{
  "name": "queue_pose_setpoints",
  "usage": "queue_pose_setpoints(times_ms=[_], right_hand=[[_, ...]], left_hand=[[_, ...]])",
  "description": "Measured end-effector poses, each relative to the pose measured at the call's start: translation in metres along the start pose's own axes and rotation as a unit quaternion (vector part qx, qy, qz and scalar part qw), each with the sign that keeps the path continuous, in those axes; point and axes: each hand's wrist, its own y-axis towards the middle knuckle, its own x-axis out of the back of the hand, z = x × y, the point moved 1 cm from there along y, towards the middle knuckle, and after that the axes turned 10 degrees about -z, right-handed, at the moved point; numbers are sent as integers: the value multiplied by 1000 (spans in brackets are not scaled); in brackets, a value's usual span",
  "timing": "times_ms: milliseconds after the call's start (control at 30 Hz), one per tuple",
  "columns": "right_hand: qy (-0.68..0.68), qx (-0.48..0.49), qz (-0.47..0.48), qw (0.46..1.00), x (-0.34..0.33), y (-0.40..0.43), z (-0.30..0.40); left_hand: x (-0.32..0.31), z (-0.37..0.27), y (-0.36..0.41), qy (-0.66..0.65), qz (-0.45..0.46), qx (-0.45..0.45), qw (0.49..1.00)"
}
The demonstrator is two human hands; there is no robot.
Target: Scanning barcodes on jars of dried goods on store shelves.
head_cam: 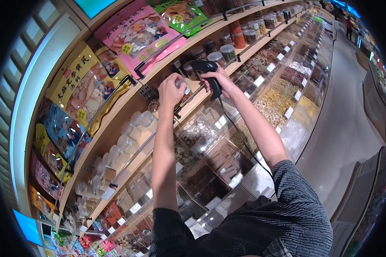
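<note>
My right hand is closed around the grip of a black handheld barcode scanner, whose cable hangs down beside my forearm. At the shelf edge, my left hand has its fingers on the lid of a clear jar with reddish contents. The jar is partly hidden by the fingers, and the scanner's head is just to the right of it. Another lidded jar stands behind the scanner. A jar of dried goods is left of my left wrist.
Pale empty-looking jars line the shelf at left, behind a metal rail. Bagged soup mixes fill the shelf above. Clear bins of dried goods with price tags lie below. An aisle floor runs along the right; a person is far off.
</note>
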Motion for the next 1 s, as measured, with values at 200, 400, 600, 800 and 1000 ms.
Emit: queue_pose_setpoints(times_ms=[200, 400, 600, 800, 1000], right_hand=[[2, 6, 6, 1000, 4, 8, -7], [51, 24, 2, 998, 5, 10, -11], [43, 28, -8, 999, 6, 12, -10], [53, 8, -19, 998, 5, 9, -11], [53, 29, -19, 998, -6, 2, -8]], left_hand=[[-26, 6, 33, 78, 97, 106, 987], [-83, 40, 91, -15, 238, 108, 965], [-114, 62, 101, -34, 337, 94, 936], [-66, 54, 56, -305, 161, 234, 909], [-22, 49, 33, -569, -27, 328, 754]])
